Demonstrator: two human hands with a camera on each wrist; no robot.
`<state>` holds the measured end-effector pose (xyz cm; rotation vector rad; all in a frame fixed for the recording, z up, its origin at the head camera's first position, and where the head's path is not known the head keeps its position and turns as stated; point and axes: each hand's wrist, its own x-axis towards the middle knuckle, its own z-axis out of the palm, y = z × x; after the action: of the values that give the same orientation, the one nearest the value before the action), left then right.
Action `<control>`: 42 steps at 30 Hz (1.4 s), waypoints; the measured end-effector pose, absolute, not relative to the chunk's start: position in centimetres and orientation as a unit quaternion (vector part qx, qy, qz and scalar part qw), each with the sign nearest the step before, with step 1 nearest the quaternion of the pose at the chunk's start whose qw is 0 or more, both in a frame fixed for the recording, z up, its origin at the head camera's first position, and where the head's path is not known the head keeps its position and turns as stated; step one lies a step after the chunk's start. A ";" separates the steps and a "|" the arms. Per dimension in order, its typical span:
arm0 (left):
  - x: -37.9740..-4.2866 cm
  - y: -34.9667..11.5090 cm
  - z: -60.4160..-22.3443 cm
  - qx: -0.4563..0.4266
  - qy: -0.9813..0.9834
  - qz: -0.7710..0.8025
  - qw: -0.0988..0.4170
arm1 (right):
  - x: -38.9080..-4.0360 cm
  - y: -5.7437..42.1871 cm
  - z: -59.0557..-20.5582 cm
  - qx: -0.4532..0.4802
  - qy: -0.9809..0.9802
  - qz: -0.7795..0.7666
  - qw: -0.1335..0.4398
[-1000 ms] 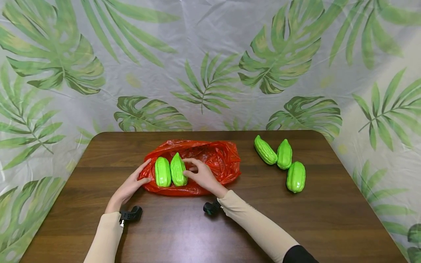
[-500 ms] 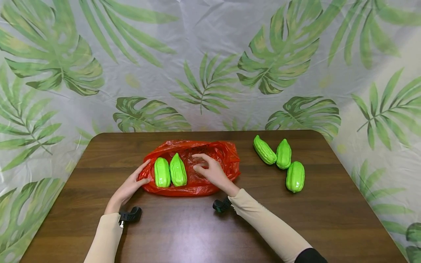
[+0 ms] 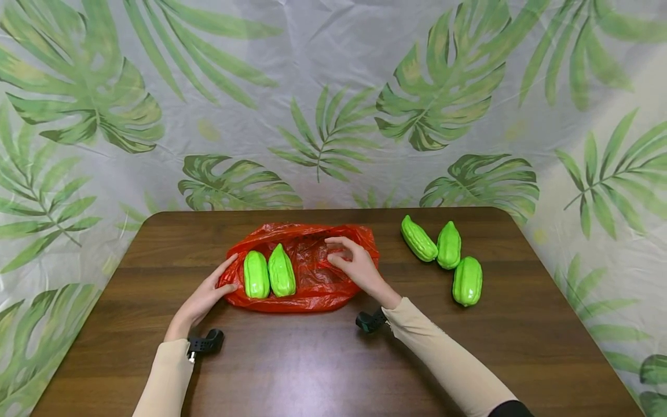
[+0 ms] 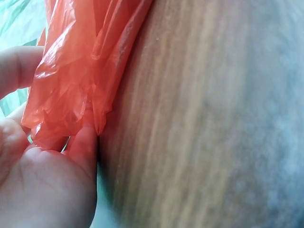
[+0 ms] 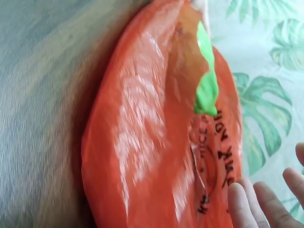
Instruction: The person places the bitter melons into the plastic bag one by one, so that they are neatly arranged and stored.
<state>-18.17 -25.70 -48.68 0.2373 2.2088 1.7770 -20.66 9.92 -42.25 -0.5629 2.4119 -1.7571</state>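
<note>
Pale leaf-print cloth backdrop, brown wood-grain table; whitish glare on its surface

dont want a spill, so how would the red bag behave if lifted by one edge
The red bag would likely flop and fold, as its thin film lies crumpled. It probably weighs little itself: the left hand shows through part of it in the left wrist view. The two green vegetables inside may slide or roll, having rounded, glossy sides.
</note>
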 end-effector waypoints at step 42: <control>-18.2 -25.7 -48.8 0.081 0.770 0.615 0.146 | -23.0 19.2 -43.0 -0.128 0.747 -0.651 -0.035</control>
<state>-18.22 -25.70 -48.83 0.2343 2.2179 1.7716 -22.97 19.21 -43.02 -0.4098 2.4016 -2.0921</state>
